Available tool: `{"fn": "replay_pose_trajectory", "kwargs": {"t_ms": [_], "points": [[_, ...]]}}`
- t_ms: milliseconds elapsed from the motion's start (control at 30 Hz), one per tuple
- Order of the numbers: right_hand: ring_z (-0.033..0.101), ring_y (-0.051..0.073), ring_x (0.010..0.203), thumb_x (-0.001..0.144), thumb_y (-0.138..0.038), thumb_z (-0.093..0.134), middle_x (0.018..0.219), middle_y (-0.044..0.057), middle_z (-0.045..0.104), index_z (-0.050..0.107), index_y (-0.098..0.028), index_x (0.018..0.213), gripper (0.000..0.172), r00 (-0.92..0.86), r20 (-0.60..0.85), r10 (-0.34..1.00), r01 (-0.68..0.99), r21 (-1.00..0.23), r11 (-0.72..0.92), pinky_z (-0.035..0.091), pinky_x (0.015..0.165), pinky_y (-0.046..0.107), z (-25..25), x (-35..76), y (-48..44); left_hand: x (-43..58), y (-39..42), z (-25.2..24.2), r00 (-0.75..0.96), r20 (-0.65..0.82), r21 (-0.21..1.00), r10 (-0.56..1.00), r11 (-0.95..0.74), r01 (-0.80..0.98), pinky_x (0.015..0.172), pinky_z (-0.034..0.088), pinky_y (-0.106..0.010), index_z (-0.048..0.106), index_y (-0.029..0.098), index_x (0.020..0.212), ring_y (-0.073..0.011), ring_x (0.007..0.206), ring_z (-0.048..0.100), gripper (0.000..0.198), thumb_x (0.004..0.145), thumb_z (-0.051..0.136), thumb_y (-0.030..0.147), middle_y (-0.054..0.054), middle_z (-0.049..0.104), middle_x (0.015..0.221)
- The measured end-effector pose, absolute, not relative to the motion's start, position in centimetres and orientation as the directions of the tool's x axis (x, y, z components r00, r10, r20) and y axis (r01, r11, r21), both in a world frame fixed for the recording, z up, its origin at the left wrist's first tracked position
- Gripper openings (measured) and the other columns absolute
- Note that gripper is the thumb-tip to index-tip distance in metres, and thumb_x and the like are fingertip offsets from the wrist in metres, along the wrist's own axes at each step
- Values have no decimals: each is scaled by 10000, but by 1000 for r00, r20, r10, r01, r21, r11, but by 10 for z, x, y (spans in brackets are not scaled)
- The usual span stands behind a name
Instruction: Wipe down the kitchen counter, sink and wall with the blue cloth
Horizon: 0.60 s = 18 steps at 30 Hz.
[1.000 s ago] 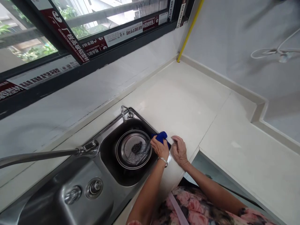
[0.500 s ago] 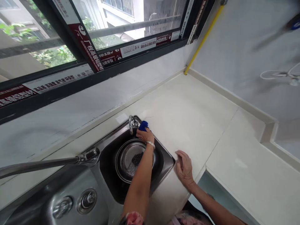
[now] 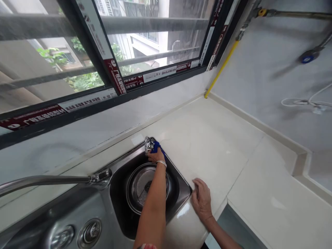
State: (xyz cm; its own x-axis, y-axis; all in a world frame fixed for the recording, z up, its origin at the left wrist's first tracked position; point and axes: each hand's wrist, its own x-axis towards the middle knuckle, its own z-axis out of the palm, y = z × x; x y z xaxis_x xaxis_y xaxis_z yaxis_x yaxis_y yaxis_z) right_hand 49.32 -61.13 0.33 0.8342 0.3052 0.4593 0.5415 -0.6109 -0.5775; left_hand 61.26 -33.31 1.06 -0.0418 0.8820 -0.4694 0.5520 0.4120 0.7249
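Observation:
My left hand [image 3: 156,156], with a bracelet at the wrist, is closed on a blue cloth [image 3: 155,147]. It presses the cloth against the small chrome tap [image 3: 147,145] at the far corner of the sink. Below that forearm, a round metal basin [image 3: 131,197] with a perforated piece [image 3: 142,183] sits in the dark sink bowl [image 3: 118,207]; the arm hides part of both. My right hand [image 3: 202,199] rests on the pale countertop [image 3: 207,145] just beside the sink's right corner, its fingers extended and holding nothing.
A long chrome faucet [image 3: 52,180] reaches in from the left over the second bowl [image 3: 80,204], which has a drain [image 3: 89,232]. A dark window frame [image 3: 145,89] runs above the counter. A yellow pipe [image 3: 221,71] and a white cable [image 3: 298,102] are by the right wall.
The view has tilted upward. My left hand has moved the blue cloth closer round the small tap, and part of the cloth now trails along the sink edge. My right hand stays on the counter.

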Motion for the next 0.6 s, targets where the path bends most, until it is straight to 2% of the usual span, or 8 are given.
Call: {"fn": "replay_pose_trajectory", "kwargs": {"t_ms": [167, 367, 500, 600], "points": [[633, 323, 1161, 862, -121, 469, 1265, 116, 650, 561, -265, 1307, 477, 838, 460, 294, 535, -587, -608, 529, 964, 556, 5, 492, -607, 589, -353, 11, 113, -477, 741, 872, 329, 585, 952, 578, -443, 591, 153, 1282, -233, 1046, 693, 438, 921, 683, 383, -106, 708, 1166], [632, 325, 1142, 812, -110, 475, 1245, 104, 638, 557, -277, 1266, 491, 817, 489, 307, 562, -555, -613, 536, 942, 551, 7, 492, -607, 559, -397, 12, 284, -436, 795, 854, 217, 567, 994, 558, -441, 619, 160, 1262, -245, 1106, 693, 389, 912, 678, 318, -112, 727, 1162], [628, 333, 1136, 816, -119, 490, 1232, 107, 633, 552, -276, 1260, 474, 781, 519, 346, 610, -518, -600, 542, 922, 556, 2, 494, -610, 534, -427, 8, 355, -438, 824, 826, 211, 526, 988, 553, -410, 639, 137, 1243, -271, 1112, 707, 381, 883, 668, 257, -157, 745, 1140], [623, 342, 1130, 822, -132, 501, 1240, 115, 625, 547, -274, 1262, 465, 767, 521, 374, 629, -497, -598, 543, 904, 563, -2, 496, -612, 521, -440, 1, 387, -451, 838, 804, 232, 494, 934, 570, -372, 662, 133, 1196, -264, 1033, 734, 357, 854, 685, 232, -152, 768, 1080]]}}
